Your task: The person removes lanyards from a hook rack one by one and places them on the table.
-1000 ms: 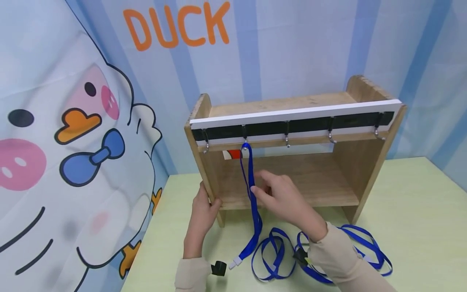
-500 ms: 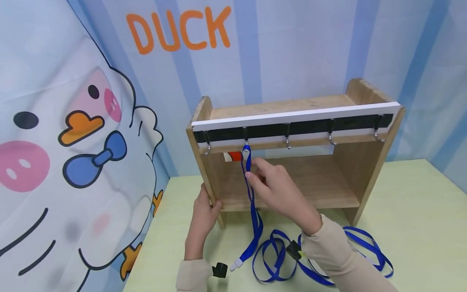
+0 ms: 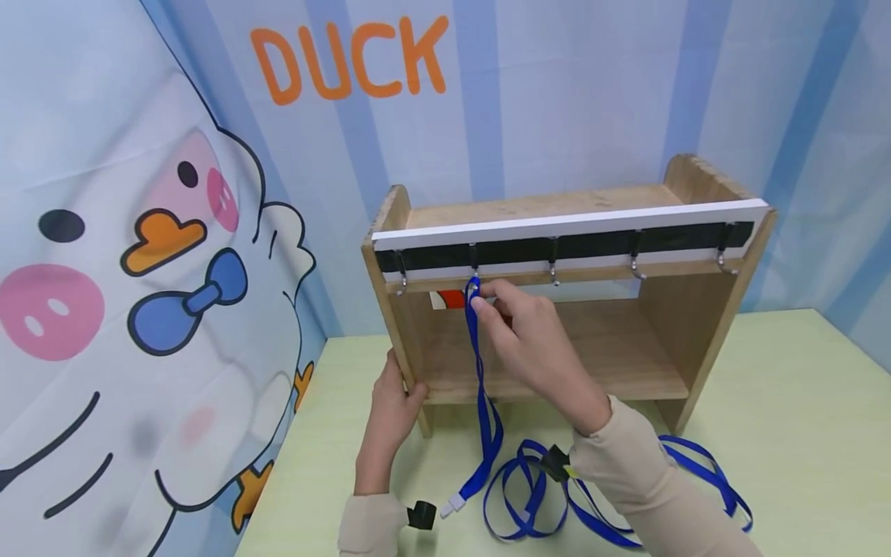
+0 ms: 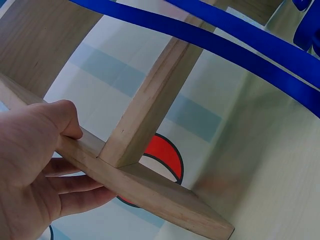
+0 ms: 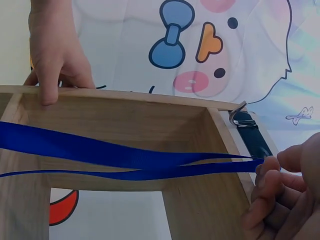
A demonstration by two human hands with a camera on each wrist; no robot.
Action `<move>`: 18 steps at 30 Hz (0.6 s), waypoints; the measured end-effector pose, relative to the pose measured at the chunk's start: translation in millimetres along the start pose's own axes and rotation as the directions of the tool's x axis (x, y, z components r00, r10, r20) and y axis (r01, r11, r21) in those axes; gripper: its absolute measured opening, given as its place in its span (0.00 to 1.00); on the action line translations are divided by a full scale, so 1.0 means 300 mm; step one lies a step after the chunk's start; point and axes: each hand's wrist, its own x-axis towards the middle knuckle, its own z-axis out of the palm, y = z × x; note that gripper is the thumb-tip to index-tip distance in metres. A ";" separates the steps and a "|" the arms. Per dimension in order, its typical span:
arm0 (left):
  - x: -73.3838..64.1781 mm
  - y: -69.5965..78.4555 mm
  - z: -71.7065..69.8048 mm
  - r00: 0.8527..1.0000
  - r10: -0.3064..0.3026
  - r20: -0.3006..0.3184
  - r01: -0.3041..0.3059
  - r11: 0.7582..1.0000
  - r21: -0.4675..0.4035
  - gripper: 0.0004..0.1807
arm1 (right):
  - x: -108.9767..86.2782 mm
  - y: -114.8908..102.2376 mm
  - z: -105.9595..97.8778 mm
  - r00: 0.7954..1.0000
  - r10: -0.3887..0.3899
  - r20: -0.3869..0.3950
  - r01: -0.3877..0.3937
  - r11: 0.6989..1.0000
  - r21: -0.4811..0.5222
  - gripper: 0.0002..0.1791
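A blue lanyard [image 3: 490, 433] hangs by its loop from the second hook from the left, its white clip [image 3: 453, 505] low over the table. My right hand [image 3: 539, 340] pinches the strap close under that hook, between thumb and index finger. In the right wrist view the lanyard [image 5: 110, 150] runs as two strands into the fingertips of the right hand [image 5: 285, 200]. With the thumb inside and fingers outside, my left hand [image 3: 394, 406] grips the left side panel [image 4: 150, 200] of a small wooden shelf [image 3: 636, 352]. The pinching fingertips partly cover the loop.
A white rail with a black strip [image 3: 599, 246] and several metal hooks spans the shelf's top front. More blue lanyards [image 3: 532, 495] lie coiled on the pale green table [image 3: 800, 433], partly under my right forearm. A duck-printed cloth [image 3: 557, 93] stands behind and to the left.
My right hand has moved up along the hanging lanyard, from its middle to just under the hook, drawing the strands together. The left hand keeps its grip on the shelf.
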 end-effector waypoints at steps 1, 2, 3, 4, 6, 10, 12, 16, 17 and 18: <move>-0.002 -0.001 -0.001 1.000 -0.002 0.001 0.002 1.000 0.000 0.38 | 0.002 -0.001 0.000 1.000 -0.007 -0.008 0.007 1.000 -0.009 0.11; -0.004 -0.002 0.000 1.000 -0.002 0.001 0.002 1.000 -0.001 0.38 | 0.005 -0.003 0.000 1.000 -0.013 -0.016 0.012 1.000 -0.016 0.10; -0.005 -0.003 0.000 1.000 -0.003 0.001 0.003 1.000 0.000 0.38 | 0.006 -0.004 0.000 1.000 -0.018 -0.024 0.018 1.000 -0.024 0.10; -0.007 -0.006 0.000 1.000 -0.005 0.001 0.005 1.000 0.002 0.38 | 0.007 -0.006 0.000 0.999 -0.024 -0.030 0.023 0.999 -0.032 0.09; -0.010 -0.011 0.001 1.000 -0.008 0.003 0.008 1.000 0.005 0.38 | 0.006 -0.010 -0.002 0.999 -0.038 -0.036 0.036 0.998 -0.041 0.08; -0.009 -0.015 0.000 1.000 0.005 0.001 -0.005 1.000 0.013 0.38 | -0.004 -0.024 -0.003 0.996 -0.078 -0.042 0.077 0.996 -0.040 0.07; -0.005 -0.015 -0.002 1.000 0.022 -0.006 -0.022 1.000 0.021 0.38 | -0.005 -0.031 0.001 0.994 -0.103 -0.042 0.102 0.995 -0.021 0.07; 0.002 -0.014 -0.004 0.999 0.033 -0.005 -0.033 0.999 0.038 0.38 | -0.006 -0.046 0.023 0.990 -0.141 -0.031 0.141 0.990 0.004 0.06; 0.002 -0.013 -0.005 0.999 0.032 -0.001 -0.032 0.999 0.040 0.38 | -0.006 -0.051 0.031 0.988 -0.149 -0.026 0.150 0.989 0.007 0.06; 0.002 -0.013 -0.006 1.000 0.030 0.002 -0.030 0.999 0.041 0.38 | -0.008 -0.058 0.038 0.988 -0.155 -0.021 0.155 0.988 0.009 0.06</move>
